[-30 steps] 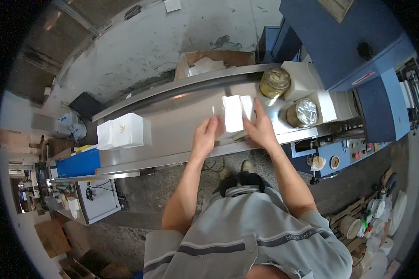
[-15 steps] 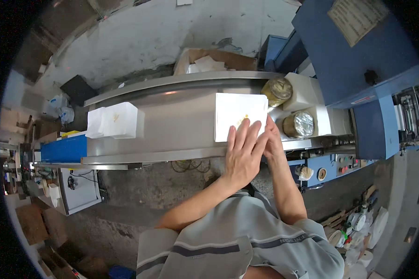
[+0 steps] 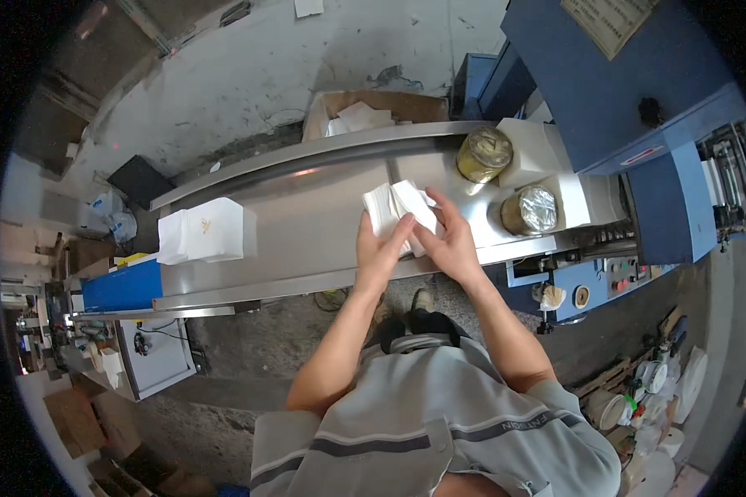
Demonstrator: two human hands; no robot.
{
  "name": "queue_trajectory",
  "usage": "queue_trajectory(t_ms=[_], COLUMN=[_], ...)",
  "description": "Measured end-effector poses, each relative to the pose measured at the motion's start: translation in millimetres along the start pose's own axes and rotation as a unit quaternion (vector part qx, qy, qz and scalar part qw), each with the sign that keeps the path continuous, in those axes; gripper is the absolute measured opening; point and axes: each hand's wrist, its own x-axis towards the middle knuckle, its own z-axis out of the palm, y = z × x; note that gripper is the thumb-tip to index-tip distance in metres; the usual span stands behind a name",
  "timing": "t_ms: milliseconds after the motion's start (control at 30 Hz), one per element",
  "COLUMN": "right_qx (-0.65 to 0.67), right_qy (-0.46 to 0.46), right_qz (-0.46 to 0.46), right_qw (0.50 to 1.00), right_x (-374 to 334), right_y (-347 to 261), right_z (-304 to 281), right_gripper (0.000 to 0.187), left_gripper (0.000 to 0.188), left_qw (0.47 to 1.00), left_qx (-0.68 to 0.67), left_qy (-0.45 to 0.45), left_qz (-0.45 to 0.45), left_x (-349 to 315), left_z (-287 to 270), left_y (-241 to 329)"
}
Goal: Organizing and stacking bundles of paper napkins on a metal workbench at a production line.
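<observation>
A small stack of white paper napkins (image 3: pixel 394 205) sits between both hands on the steel conveyor table (image 3: pixel 307 240). My left hand (image 3: pixel 379 248) grips its left side, fingers curled up over the near edge. My right hand (image 3: pixel 446 240) holds the right side, thumb and fingers laid over the top sheets, which are fanned and tilted. A taller block of white napkins (image 3: pixel 203 232) stands at the left end of the table, well away from both hands.
Two round metal tins (image 3: pixel 484 154) (image 3: pixel 529 209) stand on white blocks at the table's right end beside a blue machine (image 3: pixel 638 124). A cardboard box of paper (image 3: pixel 365 112) lies on the floor behind. A blue bin (image 3: pixel 112 286) sits at the left.
The napkins lay flat under my pressed hands half a second ago. Now both hands have lifted and gripped the stack at its sides, and the view has tilted slightly.
</observation>
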Motion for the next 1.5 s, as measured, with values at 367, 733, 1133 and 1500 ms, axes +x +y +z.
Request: queue_trajectory(t_ms=[367, 733, 1133, 1500], right_qx=[0.154, 0.099, 0.222, 0.379], right_qy=[0.036, 0.009, -0.036, -0.057], right_qz=[0.117, 0.116, 0.221, 0.192], right_qw=[0.980, 0.988, 0.949, 0.903], right_x=[9, 1, 2, 3], right_y=[14, 17, 42, 15], right_z=[-43, -32, -42, -56], right_gripper=[0.059, 0.028, 0.030, 0.040], left_gripper=[0.063, 0.085, 0.089, 0.081], left_qw=[0.992, 0.906, 0.943, 0.997], left_qx=[0.121, 0.422, 0.334, 0.069], left_qy=[0.040, 0.006, -0.015, -0.042], left_qz=[-0.011, 0.043, 0.005, 0.008], left_x=[8, -10, 12, 8], left_z=[-41, -10, -31, -22], left_y=[-10, 26, -8, 9])
